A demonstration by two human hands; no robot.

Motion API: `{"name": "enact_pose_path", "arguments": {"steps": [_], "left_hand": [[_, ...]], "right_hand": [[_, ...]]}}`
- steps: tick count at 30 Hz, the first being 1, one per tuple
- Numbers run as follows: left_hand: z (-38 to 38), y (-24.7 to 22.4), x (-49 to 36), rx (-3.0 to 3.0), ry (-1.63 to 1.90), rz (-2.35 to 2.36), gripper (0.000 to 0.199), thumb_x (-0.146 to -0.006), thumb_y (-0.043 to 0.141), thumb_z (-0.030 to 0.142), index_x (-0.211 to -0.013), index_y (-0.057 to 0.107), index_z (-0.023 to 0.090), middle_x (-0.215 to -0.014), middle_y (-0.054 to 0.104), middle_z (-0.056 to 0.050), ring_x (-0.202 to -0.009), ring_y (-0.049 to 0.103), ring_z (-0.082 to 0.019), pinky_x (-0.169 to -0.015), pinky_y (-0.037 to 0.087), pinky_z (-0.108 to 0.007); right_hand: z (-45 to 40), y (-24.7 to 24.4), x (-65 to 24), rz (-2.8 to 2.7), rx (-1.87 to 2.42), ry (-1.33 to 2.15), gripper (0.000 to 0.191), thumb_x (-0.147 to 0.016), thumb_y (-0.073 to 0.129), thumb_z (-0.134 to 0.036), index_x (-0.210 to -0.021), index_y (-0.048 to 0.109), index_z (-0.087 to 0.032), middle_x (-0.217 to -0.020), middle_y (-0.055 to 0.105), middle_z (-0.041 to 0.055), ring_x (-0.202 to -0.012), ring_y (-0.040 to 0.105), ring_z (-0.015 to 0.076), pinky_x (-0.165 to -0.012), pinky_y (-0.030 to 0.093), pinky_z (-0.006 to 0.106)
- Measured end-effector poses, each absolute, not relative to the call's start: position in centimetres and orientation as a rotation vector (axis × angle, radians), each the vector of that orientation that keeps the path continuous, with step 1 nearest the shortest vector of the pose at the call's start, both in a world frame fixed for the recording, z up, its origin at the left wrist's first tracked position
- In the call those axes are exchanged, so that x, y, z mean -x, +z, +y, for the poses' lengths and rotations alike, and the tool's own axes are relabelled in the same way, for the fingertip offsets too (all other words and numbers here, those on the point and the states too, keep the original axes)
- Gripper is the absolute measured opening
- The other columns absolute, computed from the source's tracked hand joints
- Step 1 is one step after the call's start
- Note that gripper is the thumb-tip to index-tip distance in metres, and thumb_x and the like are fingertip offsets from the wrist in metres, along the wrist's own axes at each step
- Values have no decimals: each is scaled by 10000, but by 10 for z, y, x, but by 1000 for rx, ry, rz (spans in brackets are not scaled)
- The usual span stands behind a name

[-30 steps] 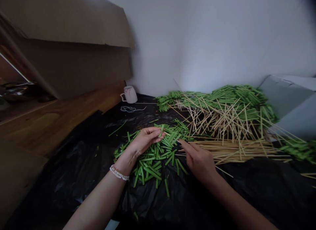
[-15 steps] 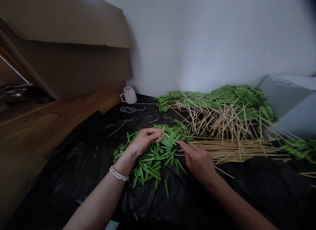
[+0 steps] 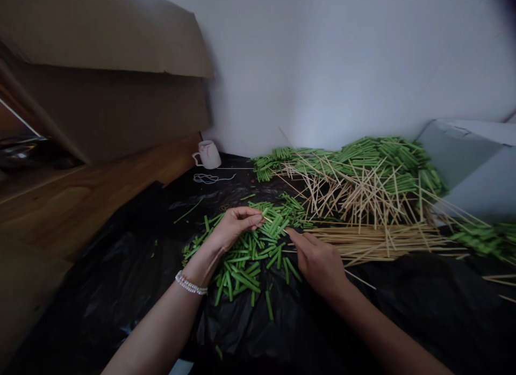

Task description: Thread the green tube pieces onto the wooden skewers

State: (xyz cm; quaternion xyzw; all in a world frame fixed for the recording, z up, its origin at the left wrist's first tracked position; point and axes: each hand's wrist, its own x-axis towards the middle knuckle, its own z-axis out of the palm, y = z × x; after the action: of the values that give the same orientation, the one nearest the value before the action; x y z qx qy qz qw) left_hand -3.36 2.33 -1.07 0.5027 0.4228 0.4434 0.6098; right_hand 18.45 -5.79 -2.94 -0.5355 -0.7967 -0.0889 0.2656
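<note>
One thin, pale stick (image 3: 267,219) slants down rightward between your hands, its long axis running from the short green piece (image 3: 265,212) your left hand (image 3: 237,225) pinches to your right hand (image 3: 320,259), fingertips closed on it. Below lies a loose pile of smooth cut stems (image 3: 244,281) on crinkled black plastic (image 3: 133,267), whose left edge overlaps the wooden table (image 3: 121,171).

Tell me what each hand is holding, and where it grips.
The left hand pinches a green piece, one end showing past the fingertips. The right hand seems to hold a thin stick by the end away from that piece.
</note>
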Motion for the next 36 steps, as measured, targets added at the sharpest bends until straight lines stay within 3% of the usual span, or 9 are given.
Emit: {"name": "enact_pose_path", "arguments": {"steps": [10,17,22,30,36], "left_hand": [[21,-8,33,-1107,941,959,298,-573,865,311,-782,739,141,-750,741,-40,-674,648,-118,-665,470,-220],[18,-11,27,-1264,883,904,261,-627,831,323,-783,743,133,-656,698,-16,-598,588,-94,-603,438,-203],[19,-13,28,-1384,943,932,292,-651,812,330,-869,730,153,-785,715,-26,-697,618,-130,-699,465,-250],[20,-13,33,-2433,572,1091,171,-726,754,365,-780,740,204,-796,672,-33,-823,577,-198,-770,403,-301],[15,-16,28,-2597,498,1112,102,-837,645,288,-838,709,209,-850,653,-38,-870,562,-196,-812,397,-298]], "right_hand": [[-61,-31,-182,-2161,1432,-128,437,-876,404,-105,-1262,587,-197,-935,702,58,-821,665,148,-763,493,222],[-61,-31,-179,-2177,1423,-85,442,-882,387,-118,-1271,581,-194,-915,698,57,-805,664,165,-707,499,243],[-58,-27,-184,-2122,1431,-134,426,-894,383,-140,-1260,590,-205,-914,700,48,-767,661,161,-672,487,245],[-53,-25,-194,-2035,1447,-190,395,-919,374,-161,-1235,608,-204,-939,704,49,-802,663,158,-710,474,246],[-54,-25,-191,-2044,1465,-239,407,-895,391,-147,-1226,616,-220,-915,706,35,-752,664,161,-627,463,253]]}}
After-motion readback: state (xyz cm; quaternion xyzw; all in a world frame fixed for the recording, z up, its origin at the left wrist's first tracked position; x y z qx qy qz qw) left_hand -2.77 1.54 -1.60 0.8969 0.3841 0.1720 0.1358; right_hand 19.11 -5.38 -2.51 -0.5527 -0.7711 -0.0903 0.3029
